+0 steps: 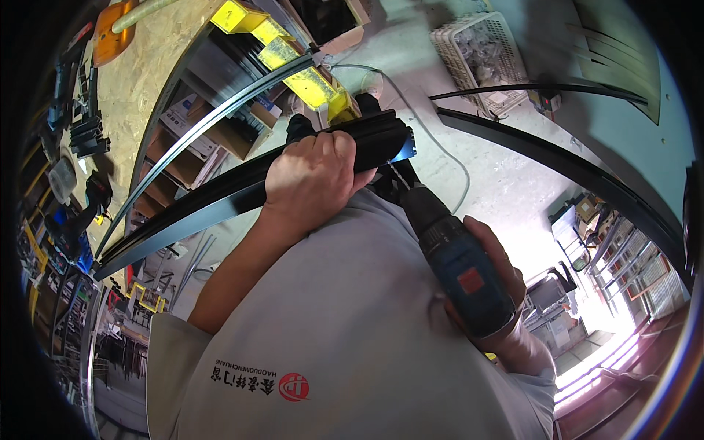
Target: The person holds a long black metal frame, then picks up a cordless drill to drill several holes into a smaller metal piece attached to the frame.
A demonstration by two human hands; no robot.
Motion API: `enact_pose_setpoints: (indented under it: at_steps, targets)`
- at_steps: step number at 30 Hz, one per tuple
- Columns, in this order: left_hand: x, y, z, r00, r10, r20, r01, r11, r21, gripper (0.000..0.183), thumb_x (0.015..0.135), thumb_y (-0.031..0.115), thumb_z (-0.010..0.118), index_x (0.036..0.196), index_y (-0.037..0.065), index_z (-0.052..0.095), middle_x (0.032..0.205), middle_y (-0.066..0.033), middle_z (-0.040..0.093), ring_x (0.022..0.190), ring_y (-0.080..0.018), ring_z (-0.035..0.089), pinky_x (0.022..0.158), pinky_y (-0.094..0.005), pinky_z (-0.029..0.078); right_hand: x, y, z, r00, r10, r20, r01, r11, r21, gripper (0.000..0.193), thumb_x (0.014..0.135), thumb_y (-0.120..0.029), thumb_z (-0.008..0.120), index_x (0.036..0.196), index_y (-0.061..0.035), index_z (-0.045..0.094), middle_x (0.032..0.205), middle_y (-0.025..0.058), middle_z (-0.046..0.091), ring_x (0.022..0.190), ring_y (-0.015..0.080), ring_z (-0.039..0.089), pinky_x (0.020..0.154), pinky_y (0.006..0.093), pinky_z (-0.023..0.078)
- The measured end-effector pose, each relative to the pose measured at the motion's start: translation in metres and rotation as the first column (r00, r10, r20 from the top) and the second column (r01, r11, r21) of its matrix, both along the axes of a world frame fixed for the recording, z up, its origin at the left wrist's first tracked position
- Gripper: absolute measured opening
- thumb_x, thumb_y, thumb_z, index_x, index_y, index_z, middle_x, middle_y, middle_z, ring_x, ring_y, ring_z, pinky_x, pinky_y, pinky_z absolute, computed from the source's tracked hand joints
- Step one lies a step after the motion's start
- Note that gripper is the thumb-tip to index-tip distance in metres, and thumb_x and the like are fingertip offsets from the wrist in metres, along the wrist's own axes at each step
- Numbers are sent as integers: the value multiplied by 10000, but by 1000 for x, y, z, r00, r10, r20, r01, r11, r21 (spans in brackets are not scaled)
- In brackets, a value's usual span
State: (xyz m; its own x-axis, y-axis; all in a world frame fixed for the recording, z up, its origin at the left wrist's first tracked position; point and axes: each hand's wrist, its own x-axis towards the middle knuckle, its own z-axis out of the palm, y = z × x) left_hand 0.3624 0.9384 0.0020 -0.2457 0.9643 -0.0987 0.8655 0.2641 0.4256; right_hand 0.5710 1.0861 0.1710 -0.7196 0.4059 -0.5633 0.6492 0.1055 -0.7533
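Observation:
My left hand (314,174) is closed over a long black profile (227,189), close to its right end. The profile runs slantwise in front of my body, its far end reaching down to the lower left. A blue and black power drill (469,275) is gripped in my right hand (500,268), whose fingers are partly hidden behind the drill body. Its thin drill bit (397,174) points at the profile's right end, where a blue-lit patch shows. Whether the bit touches the profile, I cannot tell.
Yellow bins (290,62) stand just beyond the profile, beside a wooden workbench (158,62) on the left. A white basket (477,55) of plastic bags sits on the floor. Another long dark profile (557,152) extends on the right. A grey cable (438,139) curves across the floor.

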Motion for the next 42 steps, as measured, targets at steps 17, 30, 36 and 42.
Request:
enact_pose_setpoints:
  at_steps: [17,30,36,42]
  targets:
    - [1,0,0,1000,-2,-2,2,1000,-25,586,891,531,734,1076,-6,592,780,-110,624,667,-284,673,586,-384,556,-6,5,2,1000,15,3,-14,997,-79,784,872,-82,821,1547,-17,428,1149,161,745,983,236,764,843,334,589]
    - [1,-1,-1,1000,0,14,0,999,-47,598,893,543,726,1082,-7,586,783,-116,624,667,-289,673,588,-390,559,-12,5,5,997,32,63,-30,999,-40,785,864,-82,826,1543,-27,437,1128,173,747,996,283,768,840,360,593]
    - [2,0,-2,1000,-4,15,5,998,-62,603,907,562,702,1081,-2,580,779,-114,617,663,-293,668,591,-398,557,-11,3,4,997,14,70,-12,999,-36,768,863,-76,825,1531,-28,450,1115,180,748,993,295,768,837,366,592]
    - [1,-3,-4,1000,-6,4,6,997,-79,598,918,566,688,1077,-1,578,783,-116,619,679,-299,670,601,-400,556,-20,7,5,996,26,86,-20,997,-70,786,864,-73,822,1543,-33,429,1138,178,747,1009,294,767,852,367,592]
